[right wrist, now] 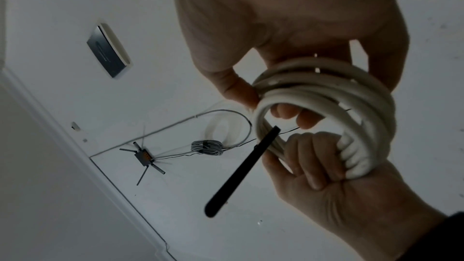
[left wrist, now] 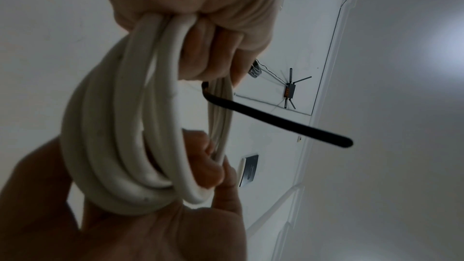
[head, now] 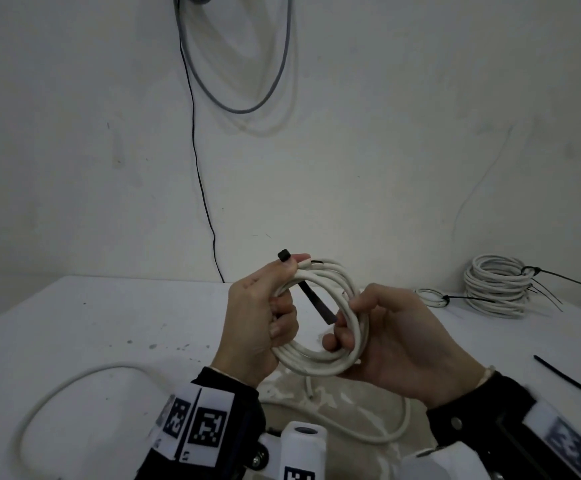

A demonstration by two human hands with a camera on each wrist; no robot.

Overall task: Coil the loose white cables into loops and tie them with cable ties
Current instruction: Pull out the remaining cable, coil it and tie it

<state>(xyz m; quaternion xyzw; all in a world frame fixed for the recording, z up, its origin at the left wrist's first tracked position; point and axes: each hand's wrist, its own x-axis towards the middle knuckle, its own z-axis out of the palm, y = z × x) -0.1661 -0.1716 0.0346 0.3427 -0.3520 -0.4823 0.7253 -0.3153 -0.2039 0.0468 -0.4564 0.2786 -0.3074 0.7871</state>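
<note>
I hold a coiled white cable [head: 317, 362] upright above the table, between both hands. My left hand [head: 271, 306] grips the coil's left side, fingers curled round the strands. It also pins a black cable tie [head: 317, 303] there: the tie's head sticks up above the thumb and its tail slants down through the loop. My right hand [head: 372, 317] grips the coil's right side, thumb on top and fingers inside the loop. In the left wrist view the coil [left wrist: 120, 126] and the tie's tail [left wrist: 276, 124] show between the hands. The right wrist view shows the coil [right wrist: 326, 90] and the tie [right wrist: 238, 176].
Tied white coils [head: 497, 289] and a smaller tied coil [head: 431, 296] lie at the table's back right. A loose black cable tie [head: 573, 382] lies at the right edge. Loose white cable [head: 74, 382] curves over the near left. A grey cable loop [head: 247, 109] hangs on the wall.
</note>
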